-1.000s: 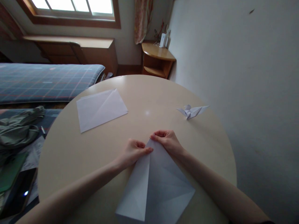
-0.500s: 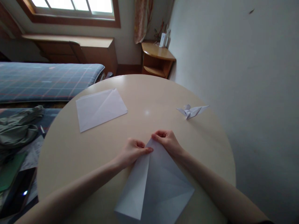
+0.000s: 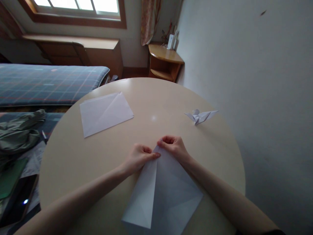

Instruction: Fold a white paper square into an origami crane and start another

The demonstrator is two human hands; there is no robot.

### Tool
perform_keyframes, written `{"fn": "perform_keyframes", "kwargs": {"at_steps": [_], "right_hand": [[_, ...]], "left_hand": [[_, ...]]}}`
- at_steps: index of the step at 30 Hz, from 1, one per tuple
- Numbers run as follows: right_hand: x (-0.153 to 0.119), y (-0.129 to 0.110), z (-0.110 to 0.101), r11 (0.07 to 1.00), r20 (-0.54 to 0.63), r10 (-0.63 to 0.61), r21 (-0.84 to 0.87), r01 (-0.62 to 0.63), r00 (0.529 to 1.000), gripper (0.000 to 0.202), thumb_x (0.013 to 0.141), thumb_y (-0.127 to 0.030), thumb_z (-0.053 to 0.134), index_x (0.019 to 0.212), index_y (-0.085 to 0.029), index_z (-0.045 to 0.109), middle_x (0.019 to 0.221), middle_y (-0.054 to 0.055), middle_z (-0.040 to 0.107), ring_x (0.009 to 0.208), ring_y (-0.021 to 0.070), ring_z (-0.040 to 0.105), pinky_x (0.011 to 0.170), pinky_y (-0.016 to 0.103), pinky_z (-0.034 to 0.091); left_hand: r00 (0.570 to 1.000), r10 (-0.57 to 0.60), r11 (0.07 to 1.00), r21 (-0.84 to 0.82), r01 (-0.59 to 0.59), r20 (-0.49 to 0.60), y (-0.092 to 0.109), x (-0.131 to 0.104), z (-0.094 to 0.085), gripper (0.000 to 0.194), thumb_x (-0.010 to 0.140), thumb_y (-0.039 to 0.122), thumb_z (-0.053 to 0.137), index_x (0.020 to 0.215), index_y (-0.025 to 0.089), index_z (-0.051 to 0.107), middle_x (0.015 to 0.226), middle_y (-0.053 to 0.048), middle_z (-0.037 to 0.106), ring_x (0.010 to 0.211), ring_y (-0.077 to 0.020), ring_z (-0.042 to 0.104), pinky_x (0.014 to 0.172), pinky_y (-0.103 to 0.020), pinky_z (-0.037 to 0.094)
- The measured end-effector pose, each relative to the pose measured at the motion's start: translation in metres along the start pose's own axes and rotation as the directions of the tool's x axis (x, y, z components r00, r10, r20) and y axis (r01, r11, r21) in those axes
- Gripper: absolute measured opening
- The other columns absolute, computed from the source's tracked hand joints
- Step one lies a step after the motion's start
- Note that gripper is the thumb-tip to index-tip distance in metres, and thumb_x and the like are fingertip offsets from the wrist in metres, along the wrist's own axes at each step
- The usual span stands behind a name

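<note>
A white sheet of paper (image 3: 174, 192) lies before me with its pointed corner facing away and its left edge folded over in a long flap. Thumb and fingers of my left hand (image 3: 143, 156) pinch the upper left edge near that tip. At the tip itself, my right hand (image 3: 173, 147) closes on the paper, thumb toward the left. Crease lines cross the sheet's right part. A folded paper crane (image 3: 199, 117) stands on the table to the right, beyond my right hand.
The round cream table (image 3: 156, 94) also bears a stack of white paper (image 3: 105, 114) at the left. Left of it are a plaid mattress (image 3: 49, 85), a grey-green cloth (image 3: 22, 130) and a dark phone (image 3: 19, 199). A white wall (image 3: 244, 81) borders the right side.
My right fingertips have shifted slightly left at the paper's tip. The paper's lower left fold has moved a little right and up. Both hands keep their pinch.
</note>
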State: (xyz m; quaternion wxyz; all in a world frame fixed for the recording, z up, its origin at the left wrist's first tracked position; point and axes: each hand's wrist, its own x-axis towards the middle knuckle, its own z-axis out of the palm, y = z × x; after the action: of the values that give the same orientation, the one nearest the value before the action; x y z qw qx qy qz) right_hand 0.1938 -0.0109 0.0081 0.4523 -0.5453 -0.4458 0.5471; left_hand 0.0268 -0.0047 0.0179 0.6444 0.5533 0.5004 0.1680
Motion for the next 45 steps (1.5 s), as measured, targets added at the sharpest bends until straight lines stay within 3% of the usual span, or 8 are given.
{"fn": "perform_keyframes", "kwargs": {"at_steps": [8, 17, 35, 45], "right_hand": [[-0.0007, -0.0009, 0.0016, 0.999, -0.013, 0.025, -0.02, -0.026, 1.0, 0.03, 0.059, -0.044, 0.073, 0.06, -0.015, 0.065, 0.056, -0.001, 0.06, 0.049, 0.0089, 0.047, 0.046, 0.022, 0.033], [-0.0037, -0.0052, 0.0003, 0.994, 0.0, 0.085, 0.069, -0.085, 0.996, 0.026, 0.056, -0.04, 0.076, 0.062, -0.016, 0.067, 0.058, -0.001, 0.061, 0.05, 0.0081, 0.048, 0.046, 0.021, 0.033], [-0.0033, -0.0051, -0.0005, 0.995, 0.01, 0.075, 0.065, -0.076, 0.997, 0.026, 0.058, -0.04, 0.075, 0.063, -0.016, 0.068, 0.059, -0.001, 0.062, 0.049, 0.0089, 0.048, 0.047, 0.022, 0.033], [-0.0023, -0.0076, 0.0017, 0.997, -0.042, 0.028, 0.073, -0.025, 0.999, 0.027, 0.058, -0.041, 0.075, 0.06, -0.016, 0.064, 0.054, -0.003, 0.059, 0.049, 0.0081, 0.047, 0.047, 0.022, 0.032]], "left_hand": [[1.0, -0.007, 0.999, -0.04, 0.007, 0.017, -0.003, 0.0015, -0.0003, 0.042, 0.058, 0.051, 0.069, 0.057, 0.011, 0.056, 0.048, 0.004, 0.043, 0.045, -0.0062, 0.033, 0.043, -0.02, 0.019], [1.0, -0.027, 0.999, -0.037, 0.027, 0.0, 0.0009, -0.0008, 0.0009, 0.042, 0.055, 0.052, 0.069, 0.056, 0.012, 0.057, 0.047, 0.004, 0.044, 0.043, -0.0065, 0.034, 0.043, -0.02, 0.019], [1.0, -0.025, 0.998, -0.066, 0.026, 0.016, -0.0013, 0.0005, 0.0004, 0.042, 0.054, 0.052, 0.071, 0.057, 0.012, 0.059, 0.047, 0.004, 0.046, 0.043, -0.0067, 0.036, 0.043, -0.02, 0.02], [0.999, -0.046, 0.995, -0.086, 0.045, -0.005, 0.0018, -0.0013, 0.0021, 0.042, 0.053, 0.051, 0.071, 0.058, 0.011, 0.061, 0.048, 0.002, 0.051, 0.044, -0.0085, 0.041, 0.043, -0.02, 0.024]]}}
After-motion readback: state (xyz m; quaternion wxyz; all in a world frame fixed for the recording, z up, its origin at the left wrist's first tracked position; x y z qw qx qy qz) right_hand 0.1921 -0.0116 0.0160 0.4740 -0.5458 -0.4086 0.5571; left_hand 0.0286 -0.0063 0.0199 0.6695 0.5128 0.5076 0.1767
